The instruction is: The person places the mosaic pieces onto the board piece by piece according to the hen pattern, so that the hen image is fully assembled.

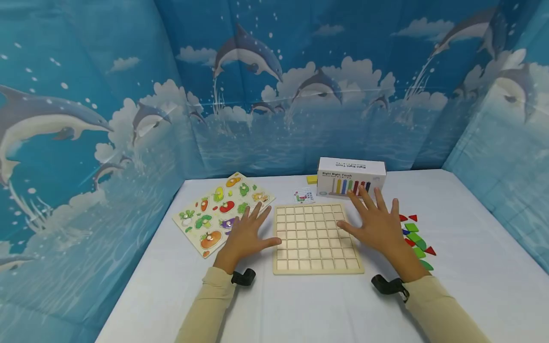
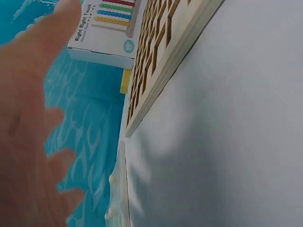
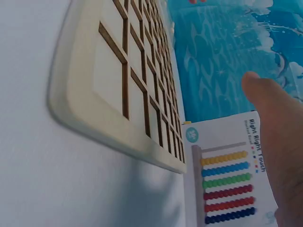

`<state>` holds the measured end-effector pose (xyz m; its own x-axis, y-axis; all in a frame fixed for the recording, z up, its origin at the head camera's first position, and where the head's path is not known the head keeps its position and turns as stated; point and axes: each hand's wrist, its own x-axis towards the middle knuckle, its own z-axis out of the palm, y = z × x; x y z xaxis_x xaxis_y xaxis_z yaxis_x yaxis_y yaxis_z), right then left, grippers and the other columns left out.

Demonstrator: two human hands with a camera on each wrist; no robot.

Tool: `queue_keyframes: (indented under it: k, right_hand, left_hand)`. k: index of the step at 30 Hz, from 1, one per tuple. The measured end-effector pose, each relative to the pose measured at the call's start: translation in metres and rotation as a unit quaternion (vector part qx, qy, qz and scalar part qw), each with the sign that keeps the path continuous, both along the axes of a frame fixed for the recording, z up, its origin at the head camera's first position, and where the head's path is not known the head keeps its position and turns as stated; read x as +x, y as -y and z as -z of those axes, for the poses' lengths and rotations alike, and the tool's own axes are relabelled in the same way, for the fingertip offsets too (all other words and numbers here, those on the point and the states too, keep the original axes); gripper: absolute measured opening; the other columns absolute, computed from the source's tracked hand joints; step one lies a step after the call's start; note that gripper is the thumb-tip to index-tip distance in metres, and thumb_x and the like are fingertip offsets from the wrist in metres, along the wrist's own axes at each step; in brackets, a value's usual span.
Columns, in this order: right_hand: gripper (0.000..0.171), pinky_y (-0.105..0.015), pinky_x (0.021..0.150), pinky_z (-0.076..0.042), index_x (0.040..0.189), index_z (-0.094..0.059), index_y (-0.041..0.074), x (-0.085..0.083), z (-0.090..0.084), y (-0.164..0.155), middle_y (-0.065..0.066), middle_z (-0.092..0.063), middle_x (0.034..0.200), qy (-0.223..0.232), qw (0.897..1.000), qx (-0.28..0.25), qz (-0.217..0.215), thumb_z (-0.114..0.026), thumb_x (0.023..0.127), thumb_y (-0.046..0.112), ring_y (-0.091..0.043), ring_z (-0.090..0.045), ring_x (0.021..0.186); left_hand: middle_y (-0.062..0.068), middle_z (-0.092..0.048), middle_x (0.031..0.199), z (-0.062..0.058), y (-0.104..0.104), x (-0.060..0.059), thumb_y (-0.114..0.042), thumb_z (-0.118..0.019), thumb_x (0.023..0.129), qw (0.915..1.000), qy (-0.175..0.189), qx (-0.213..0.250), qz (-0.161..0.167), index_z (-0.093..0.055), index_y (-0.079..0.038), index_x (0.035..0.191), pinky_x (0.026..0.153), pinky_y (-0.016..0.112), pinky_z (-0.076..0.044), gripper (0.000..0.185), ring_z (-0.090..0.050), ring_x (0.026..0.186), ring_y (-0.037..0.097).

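Observation:
A pale wooden grid board [image 1: 317,272] lies flat in the middle of the white table. My left hand [image 1: 249,236] hovers at its left edge, fingers spread, with the thumb tip overlapping the board in the head view. Over the board's right side is my right hand [image 1: 377,226], its fingers also straight and spread. Neither hand holds anything. In the left wrist view the thumb and fingertips of the left hand [image 2: 33,118] show at the left. The right wrist view has the thumb of the right hand [image 3: 279,137] beside the grid board [image 3: 75,90].
A vegetable puzzle board [image 1: 193,209] lies left of the grid board. Behind stand a white bead-toy box [image 1: 351,174], a small printed card [image 1: 304,195] and a yellow block [image 1: 311,179]. Several red, green and blue pieces [image 1: 415,238] are scattered to the right. A dolphin-print curtain [image 1: 274,138] surrounds the table.

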<state>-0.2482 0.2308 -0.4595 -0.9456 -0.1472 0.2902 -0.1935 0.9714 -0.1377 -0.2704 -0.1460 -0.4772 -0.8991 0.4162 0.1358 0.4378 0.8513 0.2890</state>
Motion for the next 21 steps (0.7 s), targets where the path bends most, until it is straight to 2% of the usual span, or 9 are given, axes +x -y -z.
queue_keyframes:
  k: [2, 4, 7, 11, 16, 18, 21]
  right_hand:
    - [0.099, -0.077, 0.108, 0.004, 0.163, -0.023, 0.023, 0.008, -0.003, -0.006, -0.017, -0.018, 0.166, -0.001, 1.000, -0.002, -0.026, -0.054, 0.087, 0.077, -0.045, -0.001, 0.151]
    - [0.096, -0.079, 0.108, -0.006, 0.163, -0.023, 0.025, 0.017, -0.004, -0.013, -0.015, -0.019, 0.166, 0.009, 0.998, 0.000, -0.059, -0.060, 0.088, 0.072, -0.045, -0.004, 0.151]
    - [0.095, -0.077, 0.108, -0.014, 0.163, -0.023, 0.028, 0.032, -0.002, -0.024, -0.011, -0.018, 0.167, 0.054, 0.992, -0.003, -0.112, -0.067, 0.087, 0.066, -0.043, -0.006, 0.152]
    - [0.094, -0.075, 0.110, -0.013, 0.161, -0.030, 0.031, 0.055, 0.007, -0.033, -0.006, -0.023, 0.167, 0.105, 0.984, -0.002, -0.145, -0.067, 0.084, 0.071, -0.041, -0.011, 0.151]
    - [0.093, -0.076, 0.110, -0.003, 0.155, -0.044, 0.025, 0.078, 0.010, -0.041, -0.009, -0.036, 0.161, 0.103, 0.985, 0.014, -0.139, -0.066, 0.080, 0.076, -0.044, -0.021, 0.148]
    - [0.091, -0.077, 0.109, -0.004, 0.150, -0.051, 0.022, 0.084, 0.010, -0.046, -0.012, -0.042, 0.157, 0.100, 0.986, 0.019, -0.128, -0.068, 0.078, 0.075, -0.045, -0.027, 0.146]
    - [0.087, -0.078, 0.107, -0.013, 0.143, -0.059, 0.018, 0.091, 0.011, -0.057, -0.016, -0.049, 0.151, 0.110, 0.988, 0.014, -0.107, -0.071, 0.077, 0.074, -0.045, -0.034, 0.142]
  left_hand:
    - [0.006, -0.013, 0.169, -0.001, 0.002, 0.001, -0.081, -0.062, 0.078, 0.9976, 0.032, 0.040, 0.047, -0.023, -0.028, 0.163, 0.113, 0.068, -0.021, 0.108, -0.013, 0.152, 0.040]
    - [0.009, -0.014, 0.169, 0.000, 0.004, 0.003, -0.073, -0.073, 0.076, 0.9912, 0.070, 0.073, 0.086, -0.023, -0.026, 0.163, 0.115, 0.062, -0.023, 0.111, -0.015, 0.152, 0.036]
    - [0.009, -0.014, 0.168, 0.004, 0.007, 0.005, -0.067, -0.083, 0.070, 0.9840, 0.104, 0.088, 0.115, -0.022, -0.027, 0.163, 0.117, 0.056, -0.025, 0.119, -0.018, 0.152, 0.030]
    - [0.006, -0.018, 0.168, 0.011, 0.013, 0.012, -0.070, -0.086, 0.062, 0.9835, 0.113, 0.071, 0.121, -0.023, -0.029, 0.163, 0.118, 0.053, -0.023, 0.126, -0.019, 0.152, 0.026]
    - [0.001, -0.023, 0.167, 0.014, 0.016, 0.016, -0.076, -0.083, 0.059, 0.9864, 0.106, 0.050, 0.115, -0.021, -0.031, 0.163, 0.121, 0.047, -0.015, 0.129, -0.020, 0.152, 0.028]
    - [-0.002, -0.024, 0.166, 0.015, 0.016, 0.017, -0.077, -0.082, 0.059, 0.9873, 0.102, 0.045, 0.113, -0.020, -0.032, 0.163, 0.121, 0.046, -0.015, 0.129, -0.020, 0.152, 0.029]
    - [-0.006, -0.023, 0.166, 0.017, 0.015, 0.017, -0.079, -0.079, 0.061, 0.9877, 0.097, 0.037, 0.116, -0.023, -0.031, 0.163, 0.121, 0.046, -0.013, 0.126, -0.019, 0.152, 0.028]
